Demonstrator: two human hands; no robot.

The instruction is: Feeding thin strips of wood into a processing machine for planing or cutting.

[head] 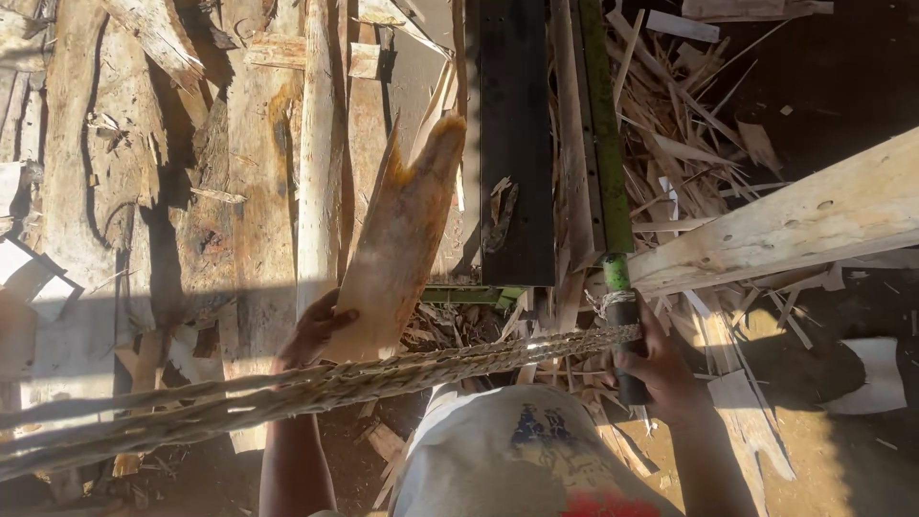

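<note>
Against the plank worktop [258,191] leans one tapered slab [397,239], tilted, its lower end gripped by my left hand [311,335], fingers curled round the edge. My right hand [651,359] is closed on a black lever handle [627,349] below a green bar [603,124]. Rope [287,393] crosses both wrists. Splinters [689,134] lie right.

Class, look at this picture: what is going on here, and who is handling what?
A person stands over a rough wooden workbench, seen from above. The left hand grips the near end of a tapered slab of wood that lies on the bench. The right hand is closed around the dark handle of a green lever. A twisted rope stretches across in front of the body. Splinters and offcuts litter the ground.
</note>
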